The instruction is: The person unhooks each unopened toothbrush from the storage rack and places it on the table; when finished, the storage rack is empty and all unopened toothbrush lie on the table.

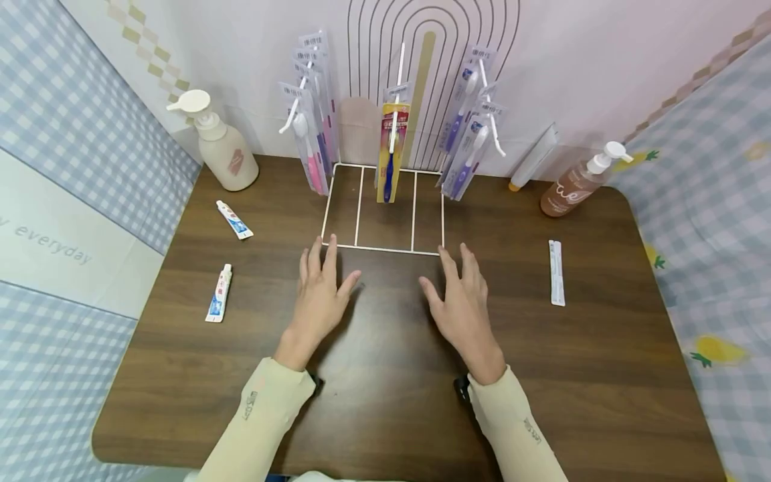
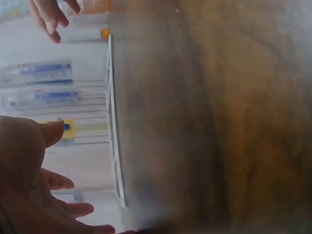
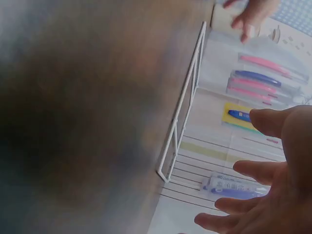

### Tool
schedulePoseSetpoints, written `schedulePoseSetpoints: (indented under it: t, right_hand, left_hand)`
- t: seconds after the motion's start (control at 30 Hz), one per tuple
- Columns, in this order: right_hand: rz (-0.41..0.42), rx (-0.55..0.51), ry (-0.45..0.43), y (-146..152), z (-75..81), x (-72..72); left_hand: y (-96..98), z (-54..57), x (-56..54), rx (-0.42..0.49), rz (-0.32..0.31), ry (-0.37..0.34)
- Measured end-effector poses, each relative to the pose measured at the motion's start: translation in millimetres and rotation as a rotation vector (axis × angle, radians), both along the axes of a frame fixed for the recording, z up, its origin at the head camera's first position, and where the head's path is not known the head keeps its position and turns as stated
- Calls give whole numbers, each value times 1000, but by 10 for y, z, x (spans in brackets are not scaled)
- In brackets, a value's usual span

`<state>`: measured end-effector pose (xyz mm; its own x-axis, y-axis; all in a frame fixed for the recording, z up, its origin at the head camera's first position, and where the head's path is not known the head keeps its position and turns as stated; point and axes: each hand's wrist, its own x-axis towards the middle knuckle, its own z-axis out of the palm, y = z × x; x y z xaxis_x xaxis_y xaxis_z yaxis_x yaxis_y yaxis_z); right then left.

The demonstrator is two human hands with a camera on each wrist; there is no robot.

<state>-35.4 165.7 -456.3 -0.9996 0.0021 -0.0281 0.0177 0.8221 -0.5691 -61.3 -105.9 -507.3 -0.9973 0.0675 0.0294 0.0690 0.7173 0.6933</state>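
Observation:
My left hand is over the table with fingers spread, holding nothing, its fingertips by the front left corner of a white wire rack. Opposite it, my right hand is likewise spread and holds nothing, near the rack's front right corner. Packaged toothbrushes hang on the rack's prongs: pink and purple ones at left, a blue one in a yellow pack in the middle, purple ones at right. The right wrist view shows the pink toothbrushes beyond the right thumb.
Two small toothpaste tubes lie at left, near a cream pump bottle. To the right are a slim white packet, a brown pump bottle and a white tube with an orange cap leaning on the back curtain.

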Motion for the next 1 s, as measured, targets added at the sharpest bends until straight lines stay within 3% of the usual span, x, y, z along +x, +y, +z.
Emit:
schedulePoseSetpoints:
  t: [0.1,0.27,0.47,0.6,0.8,1.0]
  right_hand:
    - [-18,-27,41,53,63,-100]
    - [-59,-78,80,167,228,-305]
    - [-79,-156,116,322,438,-566]
    - [-94,-211,196,384,552,-752]
    - [-138,-314,338,415,727,-1049]
    - [-189,-404,352,371,827,-1185]
  left_hand:
    - [12,56,-56,34,20,-27]
    - [20,198,-123,-4,45,-92]
    - [-45,95,-153,43,92,-118]
    - [-81,15,-184,72,118,-117]
    - [-85,85,-285,28,115,-126]
    - [-155,81,-371,-27,83,-147]
